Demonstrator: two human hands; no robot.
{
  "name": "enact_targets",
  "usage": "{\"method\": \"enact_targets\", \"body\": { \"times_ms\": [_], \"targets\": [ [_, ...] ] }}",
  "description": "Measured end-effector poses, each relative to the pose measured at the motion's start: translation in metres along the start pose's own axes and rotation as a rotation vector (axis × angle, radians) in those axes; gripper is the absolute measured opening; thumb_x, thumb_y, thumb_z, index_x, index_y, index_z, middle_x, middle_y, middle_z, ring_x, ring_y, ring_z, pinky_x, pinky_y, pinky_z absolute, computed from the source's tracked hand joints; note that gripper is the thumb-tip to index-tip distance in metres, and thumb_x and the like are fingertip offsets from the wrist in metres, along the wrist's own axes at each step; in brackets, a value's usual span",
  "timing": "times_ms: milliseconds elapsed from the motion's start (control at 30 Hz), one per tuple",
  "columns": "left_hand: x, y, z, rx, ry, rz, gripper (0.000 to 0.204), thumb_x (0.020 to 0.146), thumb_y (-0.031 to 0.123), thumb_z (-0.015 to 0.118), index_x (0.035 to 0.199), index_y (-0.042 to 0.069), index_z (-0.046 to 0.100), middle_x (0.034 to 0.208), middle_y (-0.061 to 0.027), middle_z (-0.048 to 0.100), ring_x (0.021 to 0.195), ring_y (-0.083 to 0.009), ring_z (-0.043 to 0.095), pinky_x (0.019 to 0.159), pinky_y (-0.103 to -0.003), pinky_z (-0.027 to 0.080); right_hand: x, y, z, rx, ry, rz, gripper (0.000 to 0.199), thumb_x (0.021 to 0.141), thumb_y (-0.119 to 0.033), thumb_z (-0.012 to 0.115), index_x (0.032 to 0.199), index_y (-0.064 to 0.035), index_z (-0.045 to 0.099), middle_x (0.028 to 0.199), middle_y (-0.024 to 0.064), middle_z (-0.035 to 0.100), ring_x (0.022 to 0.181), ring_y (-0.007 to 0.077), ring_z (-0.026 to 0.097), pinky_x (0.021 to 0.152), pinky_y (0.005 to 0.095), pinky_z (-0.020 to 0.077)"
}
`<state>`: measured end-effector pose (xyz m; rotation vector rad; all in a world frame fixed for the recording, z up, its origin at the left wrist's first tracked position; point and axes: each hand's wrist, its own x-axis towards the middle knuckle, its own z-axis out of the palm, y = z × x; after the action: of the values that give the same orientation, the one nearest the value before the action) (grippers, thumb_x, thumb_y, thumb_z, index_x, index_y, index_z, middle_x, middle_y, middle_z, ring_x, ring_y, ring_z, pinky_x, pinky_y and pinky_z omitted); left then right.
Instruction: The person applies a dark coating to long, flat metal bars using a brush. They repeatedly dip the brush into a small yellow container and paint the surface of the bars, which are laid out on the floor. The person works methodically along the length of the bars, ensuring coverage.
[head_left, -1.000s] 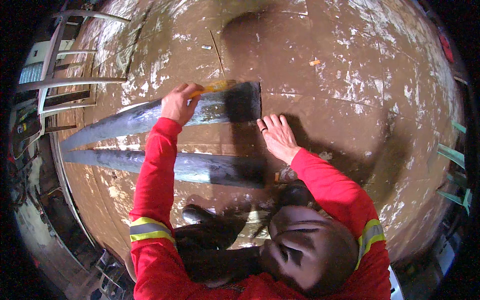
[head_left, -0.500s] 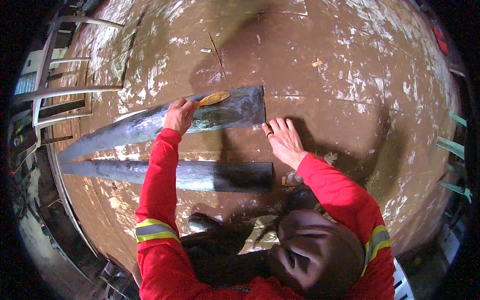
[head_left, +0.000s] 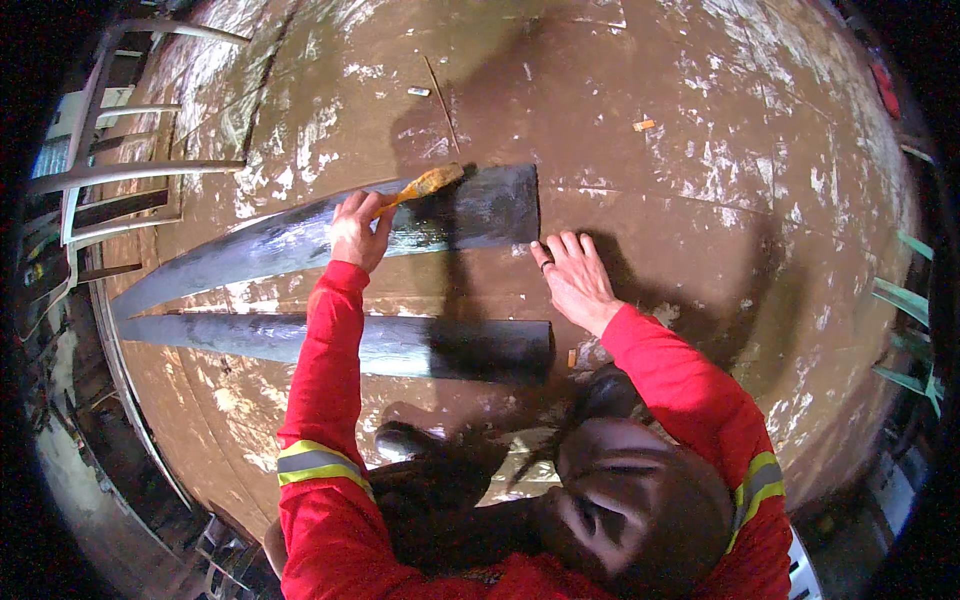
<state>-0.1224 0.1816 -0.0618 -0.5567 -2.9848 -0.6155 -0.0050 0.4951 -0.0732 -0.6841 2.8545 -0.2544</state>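
Observation:
My left hand (head_left: 358,228) is closed round the handle of a paintbrush (head_left: 430,183), orange-yellow and smeared. Its dark tip lies against the upper edge of the farther tapered panel (head_left: 500,205). That panel is long, flat and dark grey to black, with wet-looking shiny streaks, and narrows to the left. My right hand (head_left: 578,280), with a dark ring on one finger, is open. Its fingertips are at the panel's near right corner; whether they touch it I cannot tell. A second tapered dark panel (head_left: 400,346) lies nearer to me, and a shadow crosses both.
Brown paint-marked sheeting (head_left: 680,220) with pale scuffs covers the floor. A thin stick (head_left: 440,100), a small white item (head_left: 418,91) and an orange scrap (head_left: 643,125) lie beyond the panels. A metal rack (head_left: 150,178) stands at left, green bars (head_left: 900,300) at right.
The brush has shifted slightly up and right, its tip now at the farther panel's upper edge. My right hand has moved a little to the right in view.

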Motion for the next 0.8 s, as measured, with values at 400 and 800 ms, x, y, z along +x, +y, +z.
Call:
{"method": "enact_targets", "body": {
  "times_ms": [400,800],
  "targets": [
    [0.002,-0.004,0.000,0.183,-0.026,0.099,0.007,0.080,0.016,0.062,0.087,0.017,0.063,0.074,-0.0067,0.057,0.076,-0.0277,0.058,0.068,-0.041,0.043,0.001,-0.002,-0.007,-0.035,-0.020,0.020,0.040,0.082,-0.011,0.050,0.120,-0.0016,0.057,0.101,0.0080,0.053,0.103,0.0238,0.046,0.088,0.0389,0.0350],
    [0.020,0.026,0.027,0.119,-0.118,0.213,0.009,0.083,0.016,0.059,0.092,0.013,0.060,0.079,-0.0116,0.056,0.080,-0.0336,0.057,0.070,-0.043,0.044,0.001,-0.003,0.000,-0.028,-0.001,0.044,0.037,0.085,-0.014,0.048,0.119,-0.0034,0.057,0.103,0.0072,0.053,0.105,0.0234,0.045,0.088,0.0396,0.0353]
  ]
}}
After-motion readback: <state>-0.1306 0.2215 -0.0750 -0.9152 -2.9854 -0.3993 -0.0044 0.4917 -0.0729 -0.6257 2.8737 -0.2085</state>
